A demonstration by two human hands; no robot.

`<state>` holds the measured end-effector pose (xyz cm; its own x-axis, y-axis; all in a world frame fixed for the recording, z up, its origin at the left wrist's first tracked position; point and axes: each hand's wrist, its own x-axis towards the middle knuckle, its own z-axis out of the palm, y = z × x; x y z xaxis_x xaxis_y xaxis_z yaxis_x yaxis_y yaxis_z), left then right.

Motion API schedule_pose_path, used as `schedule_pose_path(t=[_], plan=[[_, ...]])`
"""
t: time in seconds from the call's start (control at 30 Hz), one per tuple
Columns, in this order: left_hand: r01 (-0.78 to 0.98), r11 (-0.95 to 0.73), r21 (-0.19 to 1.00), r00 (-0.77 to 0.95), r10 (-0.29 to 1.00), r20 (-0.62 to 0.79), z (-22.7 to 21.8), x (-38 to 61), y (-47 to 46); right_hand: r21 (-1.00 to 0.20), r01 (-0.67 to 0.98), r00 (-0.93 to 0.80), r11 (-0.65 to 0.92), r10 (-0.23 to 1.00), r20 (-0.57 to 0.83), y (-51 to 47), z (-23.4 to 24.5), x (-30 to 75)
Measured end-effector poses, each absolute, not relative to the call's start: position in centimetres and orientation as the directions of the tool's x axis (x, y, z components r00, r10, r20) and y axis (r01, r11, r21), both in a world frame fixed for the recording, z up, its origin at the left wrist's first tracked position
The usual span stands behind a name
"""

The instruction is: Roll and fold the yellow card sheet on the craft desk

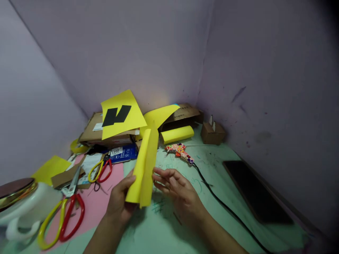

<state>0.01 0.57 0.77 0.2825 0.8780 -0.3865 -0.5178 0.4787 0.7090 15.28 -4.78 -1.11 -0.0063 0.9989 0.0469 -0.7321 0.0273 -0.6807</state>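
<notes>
My left hand point(123, 197) is closed around the lower left side of a yellow sheet of paper point(144, 169), which is curled into a long roll with a flat flap along its right side. The paper stands tilted above the green table. My right hand point(180, 188) is at the flap's right edge, its fingers partly bent and apart, with the fingertips at or just touching the edge. Nothing shows gripped in it. Behind the paper lies a second yellow paper roll point(178, 134), with a flower-patterned glue gun point(181, 153) in front of it.
Two pairs of red-and-yellow scissors, the nearer pair point(70, 201) and the farther point(102, 167), lie left on pink paper point(97, 208). A white cup point(34, 201) stands far left. Cardboard boxes point(91, 132) line the wall. A black cord point(225, 206) and dark flat panel point(255, 192) lie right.
</notes>
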Motion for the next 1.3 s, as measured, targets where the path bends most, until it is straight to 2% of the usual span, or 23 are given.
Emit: schedule_pose_path(t=[0.1, 0.17, 0.33, 0.57, 0.67, 0.8, 0.93, 1.13, 1.3], plan=[[-0.602, 0.480, 0.638, 0.296, 0.876, -0.380, 1.0, -0.2, 0.8, -0.846, -0.508, 0.070, 0.162, 0.987, 0.147, -4.6, -1.0, 15.1], [-0.647, 0.457, 0.611, 0.312, 0.889, -0.335, 1.1, -0.1, 0.5, -0.887, -0.402, 0.116, 0.227, 0.974, 0.196, -4.7, -0.8, 15.0], [-0.729, 0.420, 0.540, 0.347, 0.907, -0.237, 2.0, 0.7, -0.9, -0.902, -0.331, 0.093, 0.276, 0.961, 0.260, -5.8, -0.2, 14.5], [-0.815, 0.364, 0.451, 0.323, 0.932, -0.167, 5.8, 3.0, -3.2, -0.895, -0.278, 0.141, 0.348, 0.937, 0.320, -7.0, 1.9, 14.1], [-0.826, 0.344, 0.447, 0.307, 0.939, -0.157, 6.7, 3.5, -3.5, -0.926, -0.134, 0.234, 0.353, 0.919, 0.317, -7.1, 3.1, 14.5], [-0.828, 0.316, 0.462, 0.288, 0.948, -0.132, 6.7, 4.1, -3.8, -0.964, 0.063, 0.358, 0.260, 0.896, 0.265, -6.9, 4.0, 14.9], [-0.825, 0.305, 0.477, 0.287, 0.951, -0.112, 5.9, 5.2, -4.8, -0.968, 0.085, 0.377, 0.235, 0.892, 0.250, -6.2, 3.1, 15.0], [-0.767, 0.343, 0.542, 0.349, 0.932, -0.098, 3.9, 4.2, -6.4, -0.957, -0.021, 0.309, 0.290, 0.912, 0.270, -5.9, 2.1, 16.9], [-0.780, 0.272, 0.564, 0.211, 0.962, -0.172, 3.2, -2.2, -5.2, -0.956, -0.086, 0.220, 0.280, 0.941, 0.256, -6.6, 2.4, 20.1]])
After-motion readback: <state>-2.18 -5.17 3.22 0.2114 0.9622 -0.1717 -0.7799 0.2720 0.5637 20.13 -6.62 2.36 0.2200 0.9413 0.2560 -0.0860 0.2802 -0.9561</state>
